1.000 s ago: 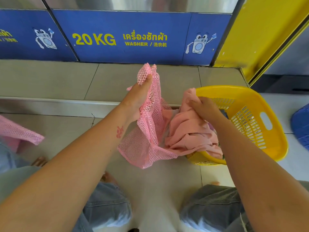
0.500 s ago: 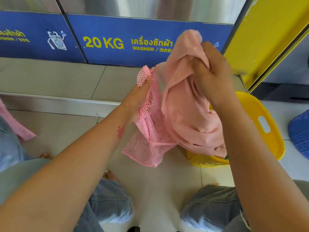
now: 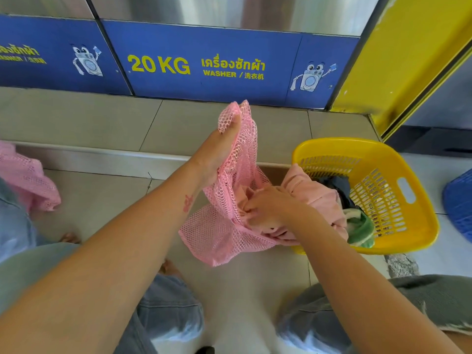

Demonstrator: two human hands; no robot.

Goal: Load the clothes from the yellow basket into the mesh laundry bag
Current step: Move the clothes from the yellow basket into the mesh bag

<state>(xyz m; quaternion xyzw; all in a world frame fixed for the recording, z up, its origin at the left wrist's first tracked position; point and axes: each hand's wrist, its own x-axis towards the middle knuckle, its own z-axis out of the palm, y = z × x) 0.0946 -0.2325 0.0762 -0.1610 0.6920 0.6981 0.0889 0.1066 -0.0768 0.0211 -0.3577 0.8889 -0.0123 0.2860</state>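
Note:
My left hand [image 3: 217,152] grips the upper rim of the pink mesh laundry bag [image 3: 219,233] and holds its mouth up and apart. My right hand [image 3: 270,208] is shut on a pink garment [image 3: 314,198] and sits inside the bag's mouth, with part of the cloth in the bag and the rest trailing back over the rim of the yellow basket [image 3: 408,159]. In the basket lie a dark garment [image 3: 337,185] and a green and cream garment [image 3: 360,226].
Blue washer panels [image 3: 204,65] marked 20 KG stand behind a tiled step [image 3: 102,159]. A second pink mesh bag [image 3: 25,175] lies at the far left. A blue basket [image 3: 459,203] is at the right edge. My knees in jeans are below.
My right hand has come down from high above the bag with the pink garment and pushed it into the bag's mouth. The left hand still holds the rim.

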